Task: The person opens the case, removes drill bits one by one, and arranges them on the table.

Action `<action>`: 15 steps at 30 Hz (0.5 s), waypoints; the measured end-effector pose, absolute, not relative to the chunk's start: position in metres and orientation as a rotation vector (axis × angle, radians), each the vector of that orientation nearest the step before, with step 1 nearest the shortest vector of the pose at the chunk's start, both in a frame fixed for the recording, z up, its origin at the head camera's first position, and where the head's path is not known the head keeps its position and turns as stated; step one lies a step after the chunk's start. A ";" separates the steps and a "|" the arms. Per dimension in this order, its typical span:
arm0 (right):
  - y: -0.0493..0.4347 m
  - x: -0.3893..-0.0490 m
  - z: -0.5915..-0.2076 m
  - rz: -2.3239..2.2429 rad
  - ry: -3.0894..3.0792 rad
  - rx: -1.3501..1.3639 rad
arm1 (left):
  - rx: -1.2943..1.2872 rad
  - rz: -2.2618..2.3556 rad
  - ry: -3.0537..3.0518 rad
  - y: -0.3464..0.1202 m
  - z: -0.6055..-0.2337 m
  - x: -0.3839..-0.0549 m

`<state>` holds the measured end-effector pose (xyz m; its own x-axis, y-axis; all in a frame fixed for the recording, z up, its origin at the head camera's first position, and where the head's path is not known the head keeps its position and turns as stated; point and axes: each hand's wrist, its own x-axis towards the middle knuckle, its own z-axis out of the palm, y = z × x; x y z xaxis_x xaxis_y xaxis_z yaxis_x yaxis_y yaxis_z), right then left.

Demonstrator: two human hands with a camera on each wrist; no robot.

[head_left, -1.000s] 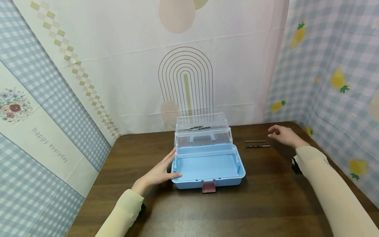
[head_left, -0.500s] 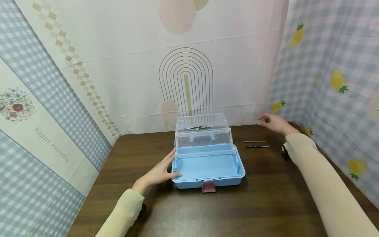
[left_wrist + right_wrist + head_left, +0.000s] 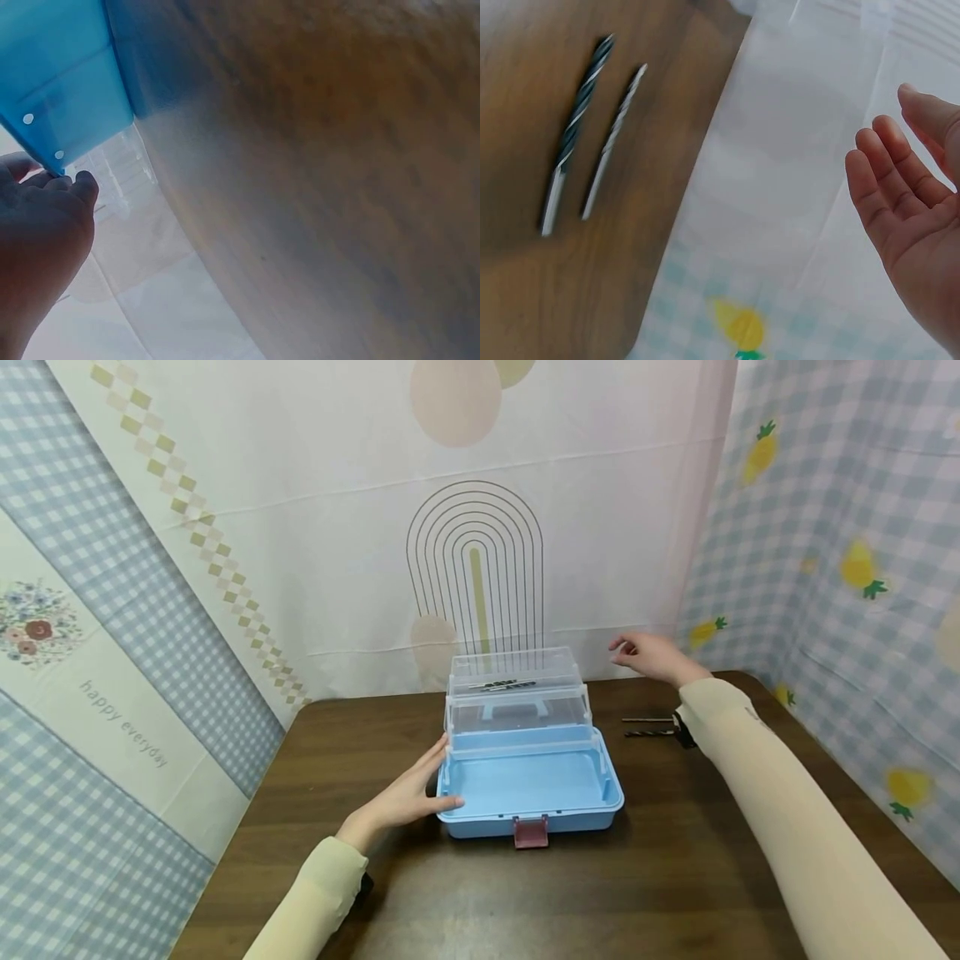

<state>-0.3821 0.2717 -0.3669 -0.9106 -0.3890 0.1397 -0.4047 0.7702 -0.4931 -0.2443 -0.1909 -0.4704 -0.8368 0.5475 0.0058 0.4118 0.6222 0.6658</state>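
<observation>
An opened light-blue toolbox stands on the table, its clear trays raised in steps toward the back. Several drill bits lie in the topmost tray. My left hand rests against the box's left side, thumb across the rim near the front corner and fingers extended along the wall. Behind and right of the box, my right hand hovers with loosely bent fingers and holds nothing. Below it, a thick dark drill bit and a thinner drill bit lie side by side on the table.
A maroon latch hangs at the toolbox front. The brown wooden table ends at a white printed curtain behind, with blue checked cloth along the right side.
My right hand has moved left and away from me, from beside the two loose drill bits toward the toolbox's back right. The left hand and the box have stayed put.
</observation>
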 end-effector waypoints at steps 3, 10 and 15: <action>0.259 -0.382 -0.362 0.827 -2.928 0.690 | 0.794 1.012 2.644 -0.191 -0.470 -0.244; 0.235 -0.386 -0.349 0.903 -2.907 0.724 | 0.787 1.018 2.640 -0.191 -0.469 -0.243; 0.222 -0.389 -0.346 0.890 -2.875 0.776 | 0.788 1.022 2.639 -0.190 -0.468 -0.242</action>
<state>-0.3885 0.2221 -0.3461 -0.8747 -0.4523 0.1743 -0.4717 0.7114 -0.5210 -0.2422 -0.1903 -0.4685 -0.8371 0.5471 0.0031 0.4064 0.6181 0.6729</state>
